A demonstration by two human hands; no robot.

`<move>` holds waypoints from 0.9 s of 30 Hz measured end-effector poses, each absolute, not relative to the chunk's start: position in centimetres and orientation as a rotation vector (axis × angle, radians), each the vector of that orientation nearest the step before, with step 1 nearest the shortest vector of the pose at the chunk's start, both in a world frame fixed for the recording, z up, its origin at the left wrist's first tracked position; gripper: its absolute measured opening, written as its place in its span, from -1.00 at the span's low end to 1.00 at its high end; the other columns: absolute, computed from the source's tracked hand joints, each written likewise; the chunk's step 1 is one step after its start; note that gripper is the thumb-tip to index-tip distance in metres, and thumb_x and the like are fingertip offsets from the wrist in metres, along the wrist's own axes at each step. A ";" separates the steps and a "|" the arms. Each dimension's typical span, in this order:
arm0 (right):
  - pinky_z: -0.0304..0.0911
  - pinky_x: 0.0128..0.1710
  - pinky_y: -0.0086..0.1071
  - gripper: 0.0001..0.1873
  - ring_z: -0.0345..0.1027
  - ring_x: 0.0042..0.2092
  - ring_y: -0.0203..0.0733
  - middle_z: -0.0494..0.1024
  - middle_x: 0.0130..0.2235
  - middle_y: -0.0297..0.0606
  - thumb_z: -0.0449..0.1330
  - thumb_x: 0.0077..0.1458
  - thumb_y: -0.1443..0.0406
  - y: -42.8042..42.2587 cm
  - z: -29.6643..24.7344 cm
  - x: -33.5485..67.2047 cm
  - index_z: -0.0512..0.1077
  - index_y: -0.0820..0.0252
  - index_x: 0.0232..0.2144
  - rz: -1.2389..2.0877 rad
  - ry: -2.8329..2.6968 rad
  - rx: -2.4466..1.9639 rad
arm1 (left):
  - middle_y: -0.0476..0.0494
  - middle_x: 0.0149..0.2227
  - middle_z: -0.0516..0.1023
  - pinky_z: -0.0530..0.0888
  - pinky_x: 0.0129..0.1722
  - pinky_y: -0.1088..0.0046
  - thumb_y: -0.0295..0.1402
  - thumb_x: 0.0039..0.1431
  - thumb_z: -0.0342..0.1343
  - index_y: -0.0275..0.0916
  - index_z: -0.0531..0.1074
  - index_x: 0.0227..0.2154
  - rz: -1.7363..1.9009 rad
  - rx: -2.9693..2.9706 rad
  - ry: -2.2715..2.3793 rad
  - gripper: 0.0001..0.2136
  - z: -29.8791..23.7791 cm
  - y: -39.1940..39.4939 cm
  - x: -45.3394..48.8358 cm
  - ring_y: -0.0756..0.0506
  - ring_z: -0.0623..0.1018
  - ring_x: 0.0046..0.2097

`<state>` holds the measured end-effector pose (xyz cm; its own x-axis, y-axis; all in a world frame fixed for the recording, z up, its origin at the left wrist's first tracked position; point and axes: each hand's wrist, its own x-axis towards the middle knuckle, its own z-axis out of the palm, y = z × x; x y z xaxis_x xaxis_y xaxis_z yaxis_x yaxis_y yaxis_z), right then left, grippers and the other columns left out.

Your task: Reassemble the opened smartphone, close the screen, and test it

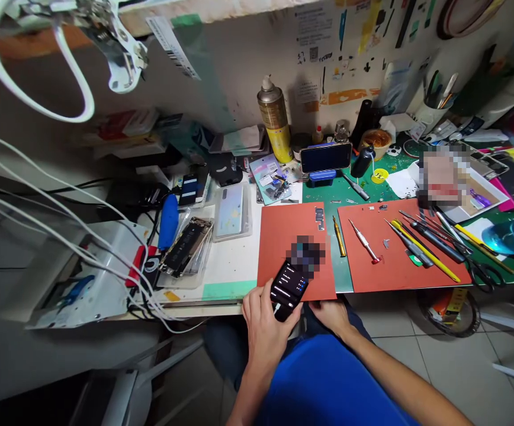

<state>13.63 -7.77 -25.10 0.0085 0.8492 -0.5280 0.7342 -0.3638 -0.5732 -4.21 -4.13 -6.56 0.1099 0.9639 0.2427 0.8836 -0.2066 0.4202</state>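
Observation:
My left hand (263, 316) is closed around a smartphone (288, 290), thumb on one edge and fingers on the other. The phone is tilted over the front edge of a red-brown mat (272, 231). Its dark screen shows lines of light text, and its upper part is blurred out. A small white piece, perhaps a cable plug, shows at its lower end. My right hand (329, 313) is low at the table's front edge, near my lap, with its fingers hidden. Nearest above it lies a gold screwdriver (339, 236).
A second mat (399, 266) carries a white-handled screwdriver (364, 241), a yellow tool (426, 251) and scissors (483, 275). Another phone (325, 158) rests on a blue stand behind a spray can (275, 121). An opened phone (186, 247) and white cables (106, 260) are on the left.

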 end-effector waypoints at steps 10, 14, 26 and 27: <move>0.53 -0.03 -0.15 -0.70 0.56 -0.05 -0.10 0.60 0.00 -0.17 0.27 0.40 0.12 -10.3 -26.8 15.3 0.53 0.21 0.01 1.116 -1.607 -2.154 | -0.27 -0.03 0.45 0.41 0.08 0.01 -0.03 0.27 0.28 -0.19 0.28 0.32 0.681 2.257 1.848 -0.34 -6.5 -3.9 -4.5 -0.35 0.45 0.04; 0.52 -0.04 -0.18 -0.70 0.56 -0.08 -0.11 0.62 -0.05 -0.21 0.26 0.41 0.11 -11.5 -26.6 15.9 0.54 0.23 -0.05 1.105 -1.521 -2.073 | -0.27 -0.02 0.45 0.42 0.08 0.02 -0.09 0.27 0.29 -0.21 0.27 0.33 0.667 2.280 1.838 -0.35 -6.2 -3.9 -4.4 -0.35 0.44 0.06; 0.36 -0.03 -0.19 -0.57 0.58 -0.15 -0.02 0.73 -0.18 -0.14 0.02 0.16 0.22 -11.9 -24.7 16.7 0.47 0.12 -0.68 1.264 -1.305 -1.655 | -0.26 -0.04 0.43 0.42 0.07 0.02 -0.13 0.25 0.31 -0.22 0.27 0.31 0.676 2.287 1.872 -0.36 -6.4 -4.0 -4.0 -0.34 0.43 0.04; 0.35 -0.02 -0.19 -0.53 0.58 -0.16 -0.02 0.73 -0.19 -0.14 0.01 0.16 0.21 -11.8 -24.4 16.6 0.41 0.11 -0.74 1.273 -1.284 -1.638 | -0.27 -0.04 0.43 0.42 0.07 0.02 -0.13 0.25 0.31 -0.22 0.27 0.30 0.682 2.287 1.873 -0.36 -6.5 -4.0 -4.0 -0.34 0.43 0.04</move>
<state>16.63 -11.84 -24.44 0.0318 0.9601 -0.2779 0.2862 -0.2751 -0.9178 -4.00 -4.02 -6.46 0.1393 0.9523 0.2716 0.9039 -0.2343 0.3579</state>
